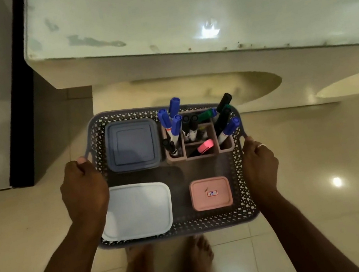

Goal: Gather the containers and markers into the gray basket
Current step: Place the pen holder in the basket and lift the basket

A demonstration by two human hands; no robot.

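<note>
The gray basket [213, 222] with perforated walls hangs in the air above the floor. My left hand [84, 191] grips its left handle and my right hand [260, 164] grips its right handle. Inside lie a blue-gray lidded container [132, 145] at the far left, a white lidded container [138, 210] at the near left and a small pink container [211, 193] with a label at the near right. A pink compartment holder [177, 157] at the far right holds several markers [175, 122] with blue, black and green caps, plus a pink one.
A white table [200, 12] with a worn front edge stands ahead. A dark vertical edge [19, 104] of a cabinet or wall is at the left. Beneath the basket are glossy beige floor tiles [323, 170] and my bare feet [168, 257].
</note>
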